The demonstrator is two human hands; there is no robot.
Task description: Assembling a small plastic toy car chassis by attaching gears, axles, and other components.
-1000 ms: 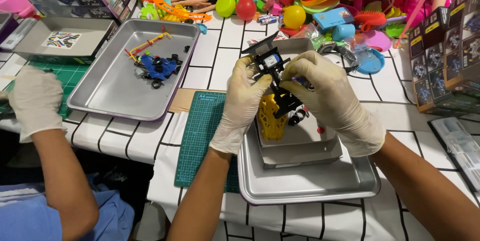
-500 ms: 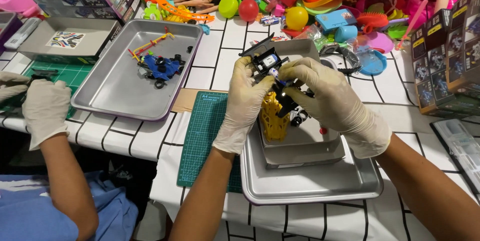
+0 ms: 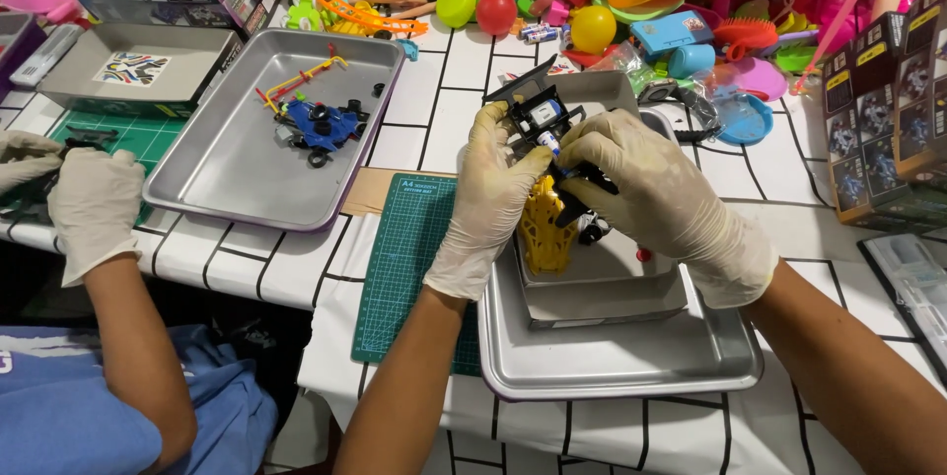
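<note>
Both my hands wear pale latex gloves and grip a black toy car chassis (image 3: 545, 120) over two stacked metal trays (image 3: 612, 362). My left hand (image 3: 491, 201) clasps its left side. My right hand (image 3: 663, 201) clasps its right side, fingers pinched on a black part (image 3: 584, 189) of it. A yellow car body shell (image 3: 546, 228) lies in the upper tray just under my hands, with a small red piece (image 3: 643, 255) beside it.
A green cutting mat (image 3: 409, 258) lies left of the trays. Another metal tray (image 3: 271, 130) holds a blue toy car (image 3: 321, 125) and loose parts. A co-worker's gloved hands (image 3: 84, 199) work at the left. Colourful toys (image 3: 592, 1) and boxes (image 3: 883, 120) crowd the far and right edges.
The co-worker's hands moved from one raised hand to both hands together at the left edge. My hands kept hold of the chassis, shifting only slightly.
</note>
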